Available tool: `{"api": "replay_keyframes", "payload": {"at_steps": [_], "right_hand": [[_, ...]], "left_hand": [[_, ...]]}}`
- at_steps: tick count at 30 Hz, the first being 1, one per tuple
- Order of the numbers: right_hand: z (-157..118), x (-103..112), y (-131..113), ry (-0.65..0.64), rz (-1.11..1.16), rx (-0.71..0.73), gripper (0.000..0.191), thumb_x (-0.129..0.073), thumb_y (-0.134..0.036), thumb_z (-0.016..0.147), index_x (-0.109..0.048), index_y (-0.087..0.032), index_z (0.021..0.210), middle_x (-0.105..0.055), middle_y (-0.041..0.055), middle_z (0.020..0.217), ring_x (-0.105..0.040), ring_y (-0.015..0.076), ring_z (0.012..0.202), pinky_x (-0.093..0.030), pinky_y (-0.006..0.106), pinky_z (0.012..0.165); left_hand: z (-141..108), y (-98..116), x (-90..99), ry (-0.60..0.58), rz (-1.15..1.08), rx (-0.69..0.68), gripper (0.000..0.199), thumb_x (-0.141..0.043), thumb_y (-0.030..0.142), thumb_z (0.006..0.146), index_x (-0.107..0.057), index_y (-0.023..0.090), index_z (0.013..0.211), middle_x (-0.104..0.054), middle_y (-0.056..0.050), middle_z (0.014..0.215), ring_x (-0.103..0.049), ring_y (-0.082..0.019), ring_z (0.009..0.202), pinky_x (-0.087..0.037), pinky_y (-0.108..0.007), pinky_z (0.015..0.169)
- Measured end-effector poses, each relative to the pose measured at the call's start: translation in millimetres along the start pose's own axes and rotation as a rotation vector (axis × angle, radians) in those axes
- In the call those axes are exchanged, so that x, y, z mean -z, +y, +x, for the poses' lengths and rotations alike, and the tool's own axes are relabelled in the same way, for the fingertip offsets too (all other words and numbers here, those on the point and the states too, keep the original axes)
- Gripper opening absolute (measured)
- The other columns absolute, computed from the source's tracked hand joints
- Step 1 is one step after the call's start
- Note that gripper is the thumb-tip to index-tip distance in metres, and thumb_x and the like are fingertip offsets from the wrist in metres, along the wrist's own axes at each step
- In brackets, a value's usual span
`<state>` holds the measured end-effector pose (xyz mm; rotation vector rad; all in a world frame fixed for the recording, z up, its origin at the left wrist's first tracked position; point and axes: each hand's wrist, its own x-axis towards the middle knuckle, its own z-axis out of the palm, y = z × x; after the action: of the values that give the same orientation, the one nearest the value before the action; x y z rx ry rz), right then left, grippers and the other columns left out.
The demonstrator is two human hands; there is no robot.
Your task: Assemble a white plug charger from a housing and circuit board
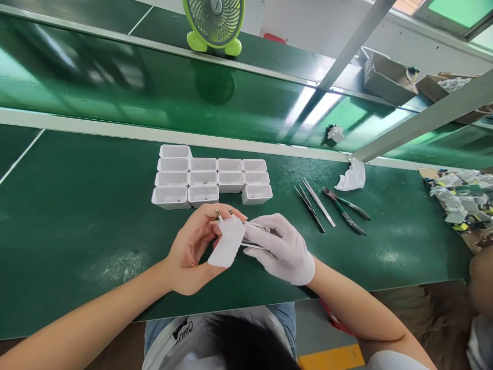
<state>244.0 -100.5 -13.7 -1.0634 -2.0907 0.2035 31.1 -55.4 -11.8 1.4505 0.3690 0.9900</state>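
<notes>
My bare left hand (pixel 192 252) is closed on a white plastic part (pixel 228 241) with two metal pins at its top. To its right, my right hand (pixel 283 249), in a white glove, grips metal tweezers (pixel 254 245), whose tips reach the right side of the white part. The far ends of the tweezers are hidden by the glove. Behind my hands stand several small white bins (pixel 204 193) in rows; a few hold tiny dark pieces. The hands are raised in front of the bins, near the table's front edge.
Two tweezers (pixel 319 202) and green-handled pliers (pixel 346 209) lie right of the bins. A crumpled white glove or cloth (pixel 352 176) is behind them. Many loose parts (pixel 462 200) lie far right, near a person's arm (pixel 481 280). A green fan (pixel 215 23) stands on the shelf.
</notes>
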Motion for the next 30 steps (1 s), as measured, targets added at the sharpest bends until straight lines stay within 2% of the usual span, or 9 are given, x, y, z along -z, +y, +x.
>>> {"api": "replay_keyframes", "payload": {"at_steps": [7, 12, 15, 18, 21, 23, 25, 28, 30], "right_hand": [[3.5, -1.9, -2.0, 0.017, -0.016, 0.002, 0.02, -0.056, -0.027, 0.098, -0.064, -0.02, 0.116, -0.066, 0.0078, 0.09, -0.063, 0.0206, 0.079, -0.055, 0.03, 0.064], [2.5, 0.3, 0.1, 0.035, 0.205, -0.106, 0.024, -0.066, -0.037, 0.095, -0.06, -0.024, 0.114, -0.07, 0.0052, 0.094, -0.065, 0.0192, 0.081, -0.056, 0.03, 0.067], [-1.8, -1.1, 2.5, 0.104, 0.296, -0.157, 0.035, -0.075, -0.038, 0.088, -0.058, -0.026, 0.115, -0.072, 0.0056, 0.1, -0.067, 0.0206, 0.084, -0.057, 0.032, 0.072], [-3.0, -2.0, 3.6, 0.109, 0.354, -0.16, 0.029, -0.076, -0.037, 0.087, -0.06, -0.029, 0.109, -0.072, 0.0044, 0.096, -0.067, 0.0196, 0.077, -0.057, 0.034, 0.07], [1.8, 1.6, 2.8, 0.042, 0.332, -0.134, 0.017, -0.073, -0.038, 0.09, -0.062, -0.03, 0.1, -0.07, 0.0011, 0.084, -0.065, 0.0174, 0.068, -0.054, 0.032, 0.066], [5.6, 5.1, 1.7, -0.014, 0.284, -0.078, 0.016, -0.071, -0.038, 0.092, -0.063, -0.03, 0.104, -0.07, 0.0005, 0.081, -0.065, 0.0168, 0.068, -0.052, 0.03, 0.062], [7.6, 7.2, 0.8, 0.023, 0.209, 0.008, 0.024, -0.07, -0.033, 0.093, -0.062, -0.028, 0.114, -0.072, 0.0038, 0.089, -0.068, 0.0178, 0.075, -0.052, 0.03, 0.064], [6.5, 6.7, 0.6, 0.172, 0.128, 0.074, 0.037, -0.074, -0.028, 0.09, -0.057, -0.023, 0.122, -0.073, 0.0105, 0.103, -0.07, 0.0207, 0.087, -0.055, 0.032, 0.07], [5.4, 5.4, 1.1, 0.142, 0.156, 0.044, 0.034, -0.074, -0.032, 0.09, -0.058, -0.024, 0.119, -0.073, 0.0094, 0.1, -0.069, 0.0196, 0.081, -0.055, 0.031, 0.068]], "left_hand": [[3.0, -1.3, -4.9, -0.022, -0.119, 0.028, 0.039, -0.064, 0.019, 0.088, -0.052, 0.023, 0.125, -0.058, -0.012, 0.116, -0.045, -0.004, 0.054, -0.041, -0.019, 0.046], [8.8, 0.9, -5.4, 0.003, -0.086, 0.019, 0.035, -0.066, 0.024, 0.09, -0.053, 0.026, 0.122, -0.06, -0.012, 0.118, -0.048, -0.006, 0.055, -0.043, -0.021, 0.047], [8.6, 1.8, -4.7, -0.007, -0.064, 0.011, 0.035, -0.066, 0.024, 0.09, -0.053, 0.026, 0.122, -0.059, -0.013, 0.119, -0.049, -0.006, 0.057, -0.046, -0.021, 0.05], [5.5, 2.0, -4.2, -0.005, -0.053, 0.001, 0.039, -0.069, 0.024, 0.088, -0.052, 0.025, 0.123, -0.059, -0.014, 0.122, -0.051, -0.008, 0.061, -0.047, -0.022, 0.052], [1.6, 0.5, -4.2, -0.001, -0.034, -0.023, 0.041, -0.069, 0.021, 0.085, -0.052, 0.022, 0.123, -0.058, -0.016, 0.123, -0.058, -0.015, 0.077, -0.046, -0.021, 0.052], [-0.3, -0.4, -4.3, -0.001, -0.02, -0.037, 0.042, -0.068, 0.019, 0.084, -0.052, 0.022, 0.123, -0.058, -0.017, 0.122, -0.06, -0.019, 0.089, -0.046, -0.02, 0.052], [-0.7, -0.3, -4.3, -0.007, -0.01, -0.039, 0.042, -0.068, 0.02, 0.084, -0.052, 0.022, 0.124, -0.058, -0.017, 0.122, -0.06, -0.02, 0.093, -0.046, -0.02, 0.052], [1.1, 1.6, -4.3, -0.024, -0.012, -0.027, 0.04, -0.067, 0.021, 0.086, -0.052, 0.022, 0.124, -0.057, -0.016, 0.123, -0.061, -0.018, 0.09, -0.047, -0.019, 0.053], [3.3, 2.8, -4.4, -0.031, -0.022, -0.022, 0.038, -0.066, 0.022, 0.088, -0.052, 0.023, 0.124, -0.057, -0.015, 0.124, -0.059, -0.015, 0.082, -0.048, -0.019, 0.054]]}}
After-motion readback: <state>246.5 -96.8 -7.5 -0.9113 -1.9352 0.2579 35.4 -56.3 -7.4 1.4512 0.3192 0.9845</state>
